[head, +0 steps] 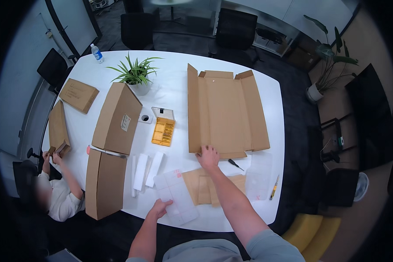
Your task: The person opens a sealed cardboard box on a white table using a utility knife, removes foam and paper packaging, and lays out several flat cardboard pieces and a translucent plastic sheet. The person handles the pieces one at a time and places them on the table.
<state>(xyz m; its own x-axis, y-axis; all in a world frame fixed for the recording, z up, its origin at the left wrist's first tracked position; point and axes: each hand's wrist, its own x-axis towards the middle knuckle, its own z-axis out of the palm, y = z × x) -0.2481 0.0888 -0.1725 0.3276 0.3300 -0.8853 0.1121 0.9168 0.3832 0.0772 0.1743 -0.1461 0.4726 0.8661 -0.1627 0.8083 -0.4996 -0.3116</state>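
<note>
My left hand (159,208) has its thumb on top of a translucent plastic sheet (180,209) with red markings, its fingers at the sheet's left edge near the table's front. Out ahead, my right hand (208,157) touches the near left corner of an unfolded cardboard box (226,114), whose side flaps stand up. Brown flat sheets (203,190) lie beneath my right forearm. A black-handled screwdriver (235,164) rests just right of that hand. Another translucent sheet (260,177) lies farther right, beside a yellow-and-black pen-like tool (274,188).
White bars (140,172), an opened orange case (163,131) of small parts and a potted plant (139,86) stand left of centre. Two large cardboard boxes (114,121) divide me from a seated person (64,196) handling cardboard. A water bottle (97,54) is at the far left.
</note>
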